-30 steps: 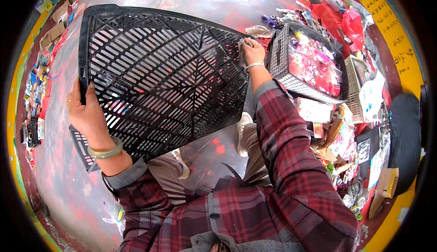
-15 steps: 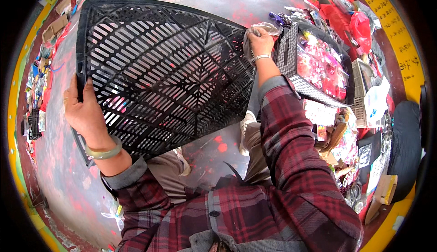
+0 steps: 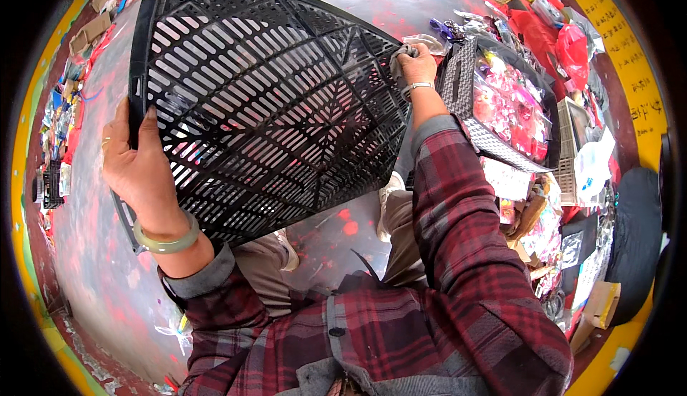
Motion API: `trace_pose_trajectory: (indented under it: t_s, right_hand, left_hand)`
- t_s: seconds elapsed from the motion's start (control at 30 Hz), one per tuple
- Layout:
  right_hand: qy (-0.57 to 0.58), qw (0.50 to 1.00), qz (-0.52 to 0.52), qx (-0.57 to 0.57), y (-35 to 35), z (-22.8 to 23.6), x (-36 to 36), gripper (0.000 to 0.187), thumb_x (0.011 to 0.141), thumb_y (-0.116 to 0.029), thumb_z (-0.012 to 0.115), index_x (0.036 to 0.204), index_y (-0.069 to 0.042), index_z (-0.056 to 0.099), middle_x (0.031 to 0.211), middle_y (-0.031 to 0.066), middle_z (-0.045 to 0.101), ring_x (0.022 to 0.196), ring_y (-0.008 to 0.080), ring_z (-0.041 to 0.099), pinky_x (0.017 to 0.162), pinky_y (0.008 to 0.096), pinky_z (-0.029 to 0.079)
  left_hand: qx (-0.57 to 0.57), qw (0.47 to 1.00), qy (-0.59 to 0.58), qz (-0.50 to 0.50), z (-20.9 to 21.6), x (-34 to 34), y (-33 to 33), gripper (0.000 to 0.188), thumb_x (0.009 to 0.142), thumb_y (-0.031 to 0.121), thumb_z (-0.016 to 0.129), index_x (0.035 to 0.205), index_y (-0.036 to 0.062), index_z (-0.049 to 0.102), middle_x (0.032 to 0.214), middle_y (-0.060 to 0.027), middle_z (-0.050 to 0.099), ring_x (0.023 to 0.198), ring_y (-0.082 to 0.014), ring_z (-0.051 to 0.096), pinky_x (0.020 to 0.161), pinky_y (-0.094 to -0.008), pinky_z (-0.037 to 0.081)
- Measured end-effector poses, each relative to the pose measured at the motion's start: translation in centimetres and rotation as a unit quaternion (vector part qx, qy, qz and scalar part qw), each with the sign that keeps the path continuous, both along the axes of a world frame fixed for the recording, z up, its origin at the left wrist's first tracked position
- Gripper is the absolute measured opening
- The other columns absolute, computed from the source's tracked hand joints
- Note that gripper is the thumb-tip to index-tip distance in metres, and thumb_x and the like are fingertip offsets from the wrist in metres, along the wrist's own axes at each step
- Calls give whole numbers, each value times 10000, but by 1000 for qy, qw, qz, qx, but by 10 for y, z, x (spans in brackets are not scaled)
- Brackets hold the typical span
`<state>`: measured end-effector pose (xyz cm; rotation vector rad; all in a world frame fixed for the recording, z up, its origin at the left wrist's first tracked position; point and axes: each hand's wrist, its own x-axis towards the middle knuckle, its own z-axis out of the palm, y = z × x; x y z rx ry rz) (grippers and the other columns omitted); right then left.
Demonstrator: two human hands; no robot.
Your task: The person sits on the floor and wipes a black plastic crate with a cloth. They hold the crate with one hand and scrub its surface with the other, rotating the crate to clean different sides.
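In the head view, the black slatted plastic crate (image 3: 265, 102) is rising closer than a second ago; the left hand (image 3: 139, 170) is clamping its edge, the right hand (image 3: 417, 63) pressing a grey cloth (image 3: 402, 52) against its corner, wiping onward

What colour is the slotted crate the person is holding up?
Black all over: the slotted plastic crate, gripped by the left hand and right hand, shows best in the head view.
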<state>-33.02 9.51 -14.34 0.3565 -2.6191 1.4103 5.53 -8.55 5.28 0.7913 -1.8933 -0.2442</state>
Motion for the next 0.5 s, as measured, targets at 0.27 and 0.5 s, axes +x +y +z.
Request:
trace_pose_trajectory:
  t_s: [0.27,0.5]
  right_hand:
    - [-32,999,36,22,2,-15,-17,267,639,-213,695,876,-109,630,842,163,658,835,322,634,756,389,480]
    - [-49,998,27,17,2,-32,-18,287,660,-255,697,896,-112,619,810,135,669,795,293,651,728,372,492]
  left_hand:
    - [30,999,-8,20,0,-1,1,290,786,43,669,1069,-18,641,826,-74,606,762,-145,569,705,-256,446]
    - [39,997,-20,61,-6,0,-3,295,801,63,656,1083,-22,632,864,-78,621,787,-160,578,731,-273,449]
